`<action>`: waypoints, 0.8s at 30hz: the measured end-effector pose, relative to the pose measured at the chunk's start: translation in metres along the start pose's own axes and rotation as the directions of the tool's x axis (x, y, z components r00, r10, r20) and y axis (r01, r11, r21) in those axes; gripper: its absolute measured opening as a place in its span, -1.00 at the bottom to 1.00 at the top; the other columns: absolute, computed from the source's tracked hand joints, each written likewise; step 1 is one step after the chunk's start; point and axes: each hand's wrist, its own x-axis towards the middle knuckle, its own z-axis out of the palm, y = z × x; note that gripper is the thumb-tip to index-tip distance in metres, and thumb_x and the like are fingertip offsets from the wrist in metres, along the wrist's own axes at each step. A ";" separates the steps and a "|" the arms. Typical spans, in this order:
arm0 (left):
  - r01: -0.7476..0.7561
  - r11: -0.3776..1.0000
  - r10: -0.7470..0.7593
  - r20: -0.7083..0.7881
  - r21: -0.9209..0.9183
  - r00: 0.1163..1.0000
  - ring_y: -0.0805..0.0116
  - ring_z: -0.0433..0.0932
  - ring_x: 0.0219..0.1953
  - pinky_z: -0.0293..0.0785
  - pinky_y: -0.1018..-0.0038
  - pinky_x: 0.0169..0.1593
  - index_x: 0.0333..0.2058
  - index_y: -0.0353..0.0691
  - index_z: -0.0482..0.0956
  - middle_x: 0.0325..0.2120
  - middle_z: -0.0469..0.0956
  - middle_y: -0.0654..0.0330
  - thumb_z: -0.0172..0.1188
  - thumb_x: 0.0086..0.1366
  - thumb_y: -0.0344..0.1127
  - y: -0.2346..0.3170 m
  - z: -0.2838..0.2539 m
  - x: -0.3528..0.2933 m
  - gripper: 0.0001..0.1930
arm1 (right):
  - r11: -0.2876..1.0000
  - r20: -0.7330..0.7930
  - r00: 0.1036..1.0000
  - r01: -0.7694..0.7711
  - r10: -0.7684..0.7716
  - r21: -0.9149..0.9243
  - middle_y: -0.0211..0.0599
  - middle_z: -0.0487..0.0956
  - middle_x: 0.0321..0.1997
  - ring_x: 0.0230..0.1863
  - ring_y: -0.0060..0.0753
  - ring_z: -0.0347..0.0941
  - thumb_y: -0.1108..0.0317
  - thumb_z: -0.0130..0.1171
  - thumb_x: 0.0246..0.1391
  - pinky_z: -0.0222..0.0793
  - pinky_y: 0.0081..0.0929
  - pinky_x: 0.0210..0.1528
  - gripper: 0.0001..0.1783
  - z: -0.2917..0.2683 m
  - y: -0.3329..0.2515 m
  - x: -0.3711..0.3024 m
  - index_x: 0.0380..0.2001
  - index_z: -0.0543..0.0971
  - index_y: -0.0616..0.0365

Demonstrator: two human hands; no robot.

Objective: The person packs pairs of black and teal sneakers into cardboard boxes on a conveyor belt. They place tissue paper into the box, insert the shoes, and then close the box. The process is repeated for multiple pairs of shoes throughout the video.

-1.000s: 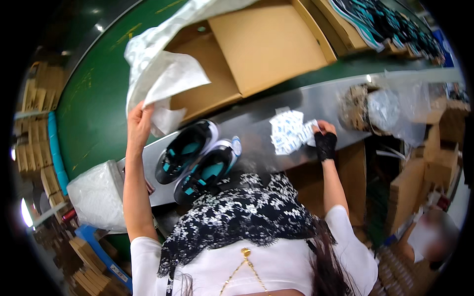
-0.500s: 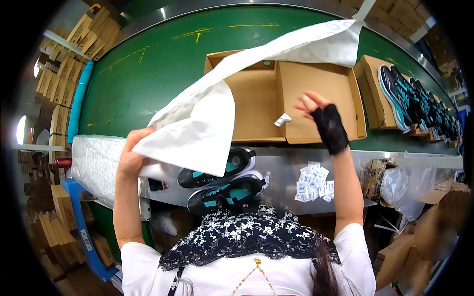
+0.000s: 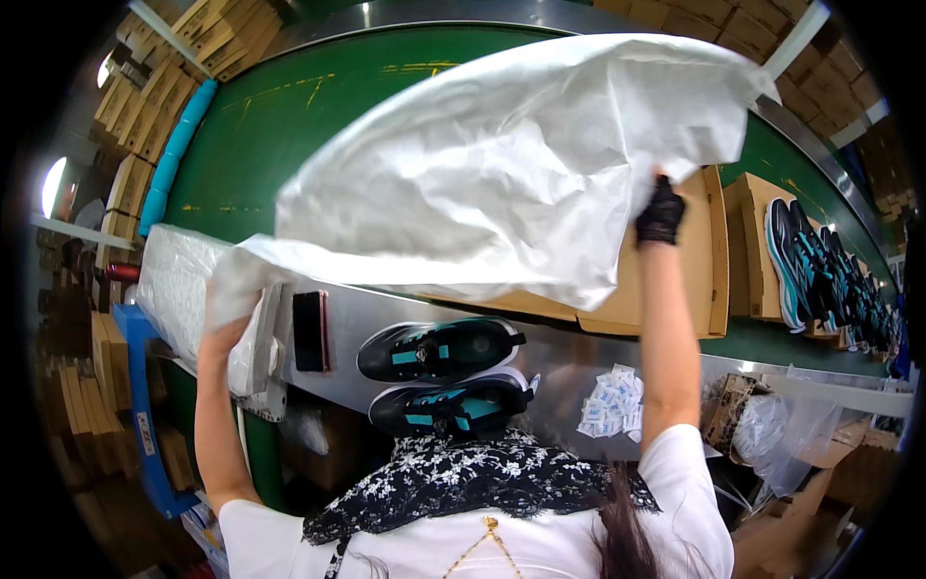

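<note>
A large sheet of white tissue paper (image 3: 463,183) billows over the open cardboard shoe box (image 3: 672,289), hiding most of it. My left hand (image 3: 230,311), blurred and partly covered by the paper, grips the sheet's near left corner. On the other side, my right hand (image 3: 662,210) in a black fingerless glove is closed at the sheet's right part; its fingertips are mostly behind the paper. Nearer me, two black and teal sneakers (image 3: 439,350) lie on their sides on the metal ledge. Small white sachets (image 3: 612,400) are heaped by my right forearm.
A phone (image 3: 311,331) lies left of the sneakers, beside a plastic-covered stack of white paper (image 3: 183,280). More sneakers (image 3: 796,261) stand in boxes along the right of the green conveyor belt (image 3: 260,125). A blue frame (image 3: 145,415) stands at the left.
My right hand has moved from over the box up to the paper. The sheet has spread wide across the box, and my left hand has shifted slightly left and down. The phone is uncovered.
</note>
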 end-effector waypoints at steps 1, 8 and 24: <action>-0.043 0.993 0.046 -0.025 0.106 0.999 0.10 0.40 -0.12 0.28 0.26 -0.06 -0.45 -0.25 0.53 -0.24 0.46 0.13 0.08 -0.15 -0.55 0.004 0.011 0.006 -0.80 | 0.991 -0.055 0.998 0.010 -0.002 0.135 -0.31 0.46 -0.57 -0.57 -0.44 0.34 0.25 0.14 -0.10 0.33 -0.49 -0.46 -0.76 -0.022 -0.010 0.015 -0.55 0.46 0.24; -0.254 0.956 0.253 0.030 0.145 0.967 0.08 0.27 0.03 0.13 0.14 0.06 -0.35 -0.16 0.56 -0.03 0.32 0.04 0.07 -0.18 -0.55 -0.002 0.127 0.050 -0.68 | 0.964 -0.342 0.939 -0.109 0.020 -0.242 -0.15 0.51 -0.50 -0.55 -0.31 0.41 0.37 0.19 -0.26 0.32 -0.34 -0.57 -0.73 -0.187 -0.054 0.038 -0.46 0.51 0.38; -0.254 0.967 0.256 -0.060 0.037 0.965 0.13 0.48 -0.19 0.46 0.37 -0.25 -0.32 -0.05 0.56 0.07 0.23 0.08 0.06 -0.13 -0.56 0.005 0.155 0.093 -0.66 | 0.190 0.998 -0.046 0.980 -0.045 0.053 -0.40 0.34 -0.70 -0.61 -0.41 0.25 0.40 0.03 -0.40 0.18 -0.29 -0.27 -0.91 -0.037 0.032 -0.309 -0.84 0.39 0.03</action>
